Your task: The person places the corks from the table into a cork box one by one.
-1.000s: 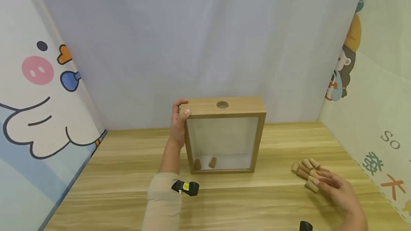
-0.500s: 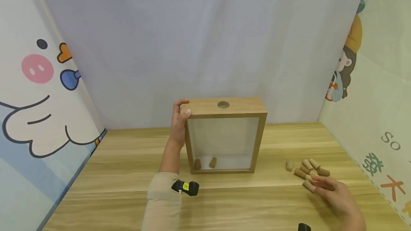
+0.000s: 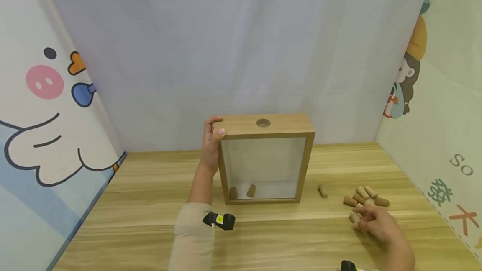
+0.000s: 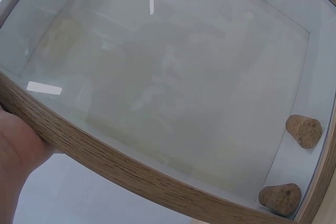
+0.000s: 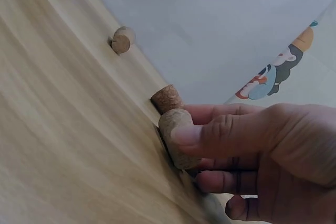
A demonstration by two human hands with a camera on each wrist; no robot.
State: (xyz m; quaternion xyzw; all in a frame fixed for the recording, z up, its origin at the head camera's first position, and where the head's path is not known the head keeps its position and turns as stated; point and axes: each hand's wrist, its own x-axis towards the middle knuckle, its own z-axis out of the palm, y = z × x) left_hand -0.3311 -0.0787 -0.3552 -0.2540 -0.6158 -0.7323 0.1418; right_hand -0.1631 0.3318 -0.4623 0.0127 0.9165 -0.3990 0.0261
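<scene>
In the head view my left hand grips the upper left corner of a wooden box frame, thumb on the front edge and fingers behind. The box stands upright, with a clear front and a round hole in its top. Inside at the bottom lie two cork stoppers, one at the left corner and another beside it. To the right, my right hand pinches a cork stopper between thumb and fingers, low over the table, at the near side of a cork pile.
Several cork stoppers lie in a loose pile on the wooden table beyond my right hand. A single cork lies between the pile and the box. A pale curtain hangs behind, with printed panels at both sides.
One loose cork has rolled left from the pile toward the box. My right hand has shifted slightly left with its fingers on the near cork. The left hand keeps its grip.
</scene>
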